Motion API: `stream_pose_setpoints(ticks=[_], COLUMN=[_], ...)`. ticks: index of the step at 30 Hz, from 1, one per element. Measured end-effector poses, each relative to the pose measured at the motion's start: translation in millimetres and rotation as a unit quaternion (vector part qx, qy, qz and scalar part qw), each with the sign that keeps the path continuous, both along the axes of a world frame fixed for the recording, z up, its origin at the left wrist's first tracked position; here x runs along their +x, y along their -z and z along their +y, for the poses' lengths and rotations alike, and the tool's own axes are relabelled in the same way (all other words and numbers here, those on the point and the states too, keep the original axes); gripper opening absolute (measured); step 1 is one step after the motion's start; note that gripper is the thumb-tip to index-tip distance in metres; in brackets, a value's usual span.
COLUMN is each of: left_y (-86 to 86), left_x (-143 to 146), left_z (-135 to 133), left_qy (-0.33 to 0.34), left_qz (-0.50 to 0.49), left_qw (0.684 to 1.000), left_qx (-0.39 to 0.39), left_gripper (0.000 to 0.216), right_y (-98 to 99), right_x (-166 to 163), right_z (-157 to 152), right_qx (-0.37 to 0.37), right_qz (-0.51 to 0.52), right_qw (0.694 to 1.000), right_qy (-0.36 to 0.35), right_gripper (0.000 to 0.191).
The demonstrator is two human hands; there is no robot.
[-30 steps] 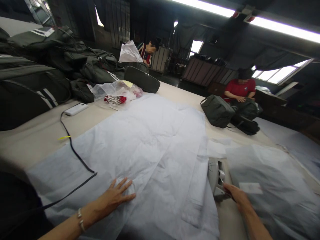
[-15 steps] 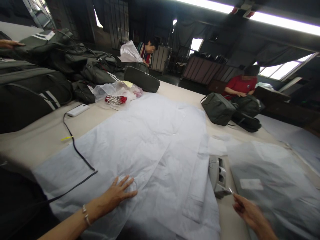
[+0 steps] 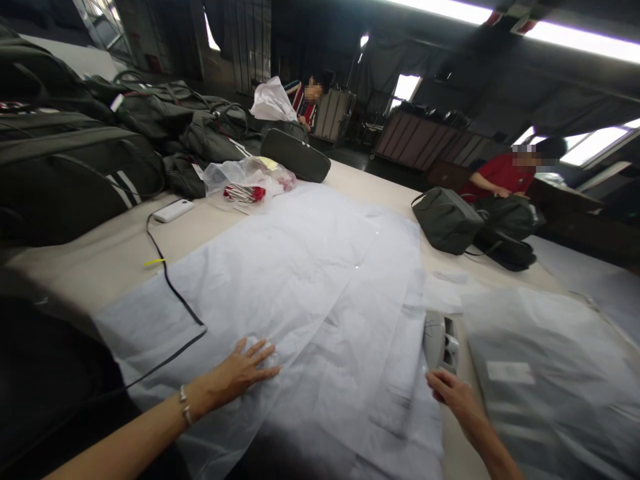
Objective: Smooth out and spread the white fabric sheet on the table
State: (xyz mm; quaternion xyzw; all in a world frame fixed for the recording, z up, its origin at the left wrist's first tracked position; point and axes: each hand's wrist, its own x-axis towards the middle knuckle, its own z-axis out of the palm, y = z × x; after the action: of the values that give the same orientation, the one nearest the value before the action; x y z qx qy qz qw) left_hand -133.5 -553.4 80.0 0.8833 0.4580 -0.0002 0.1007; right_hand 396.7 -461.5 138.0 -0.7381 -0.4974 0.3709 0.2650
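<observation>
My left hand (image 3: 240, 370) lies flat and open, fingers spread, on a stack of large white non-woven sheets (image 3: 300, 280) spread across the table. My right hand (image 3: 450, 393) rests at the right edge of the stack, fingers curled against the sheet edge, just below a white and grey tape dispenser (image 3: 440, 340). Whether it pinches a sheet I cannot make out. To its right lies a dark item wrapped in a translucent white bag (image 3: 545, 373) with a small label.
Dark green bags (image 3: 75, 167) are piled at the left. A black cable (image 3: 170, 287) runs to a white device (image 3: 173, 211). A clear plastic bag (image 3: 247, 180) holds red items. A green bag (image 3: 445, 220) sits far right, near a seated person in red (image 3: 500, 177).
My right hand moved left from beside the wrapped bag to the right edge of the sheet stack. My left hand stayed flat on the sheets. The view shifted slightly left.
</observation>
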Motion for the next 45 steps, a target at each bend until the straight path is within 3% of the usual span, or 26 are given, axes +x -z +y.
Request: stream_pose_setpoints(ticks=[5, 7, 10, 14, 19, 24, 27, 29, 31, 33, 35, 37, 40, 45], left_y=[-7.6, -8.7, -9.3, -5.9, 3.3, 4.2, 13.8, 25.4, 37.8, 48.4, 55.1, 57.1, 54.4, 64.2], left_x=[-14, -19, -20, -14, -15, -19, -18, -14, -8, -1, 7, 14, 23, 28], left_z=[-1, -3, -8, -14, -15, -26, -59, -93, -130, -160, -178, -183, -179, -170], left_qy=[0.0, -0.004, -0.02, -0.044, -0.055, -0.076, -0.135, -0.261, -0.428, -0.56, -0.628, -0.651, -0.611, -0.553], left_qz=[-0.009, 0.005, 0.002, -0.015, -0.033, -0.046, -0.135, -0.266, -0.377, -0.418, -0.426, -0.467, -0.552, -0.631], left_qw=[1.0, 1.0, 0.999, 0.998, 0.997, 0.994, 0.981, 0.928, 0.821, 0.715, 0.65, 0.589, 0.519, 0.443], left_qx=[-0.017, -0.029, -0.039, -0.044, -0.045, -0.056, -0.023, -0.009, -0.009, -0.018, -0.044, -0.107, -0.23, -0.315], left_gripper=[0.086, 0.09, 0.089, 0.084, 0.085, 0.082, 0.053, 0.027, 0.019, 0.035, 0.058, 0.071, 0.065, 0.062], right_y=[-30.6, -27.1, -9.2, 19.5, 47.6, 52.8, 46.7, 43.5, 43.3, 45.8, 49.3, 52.1, 52.5, 38.2], right_x=[-146, -195, -243, -272, -283, -283, -278, -273, -269, -267, -265, -264, -253, -218], right_z=[14, 17, 24, 38, 47, 47, 45, 42, 39, 36, 35, 35, 37, 29], right_qx=[-0.039, -0.064, -0.108, -0.124, -0.103, -0.075, -0.087, -0.093, -0.095, -0.094, -0.091, -0.084, -0.072, -0.019], right_qz=[0.173, 0.215, 0.223, 0.143, -0.047, -0.188, -0.237, -0.259, -0.272, -0.276, -0.269, -0.25, -0.197, -0.116], right_qw=[0.966, 0.948, 0.933, 0.947, 0.959, 0.94, 0.925, 0.917, 0.912, 0.91, 0.913, 0.919, 0.932, 0.954], right_qy=[-0.187, -0.227, -0.26, -0.261, -0.259, -0.273, -0.283, -0.289, -0.293, -0.294, -0.294, -0.295, -0.295, -0.275], right_gripper=[0.032, 0.032, 0.048, 0.033, 0.018, 0.017, 0.024, 0.032, 0.039, 0.041, 0.041, 0.041, 0.04, 0.038])
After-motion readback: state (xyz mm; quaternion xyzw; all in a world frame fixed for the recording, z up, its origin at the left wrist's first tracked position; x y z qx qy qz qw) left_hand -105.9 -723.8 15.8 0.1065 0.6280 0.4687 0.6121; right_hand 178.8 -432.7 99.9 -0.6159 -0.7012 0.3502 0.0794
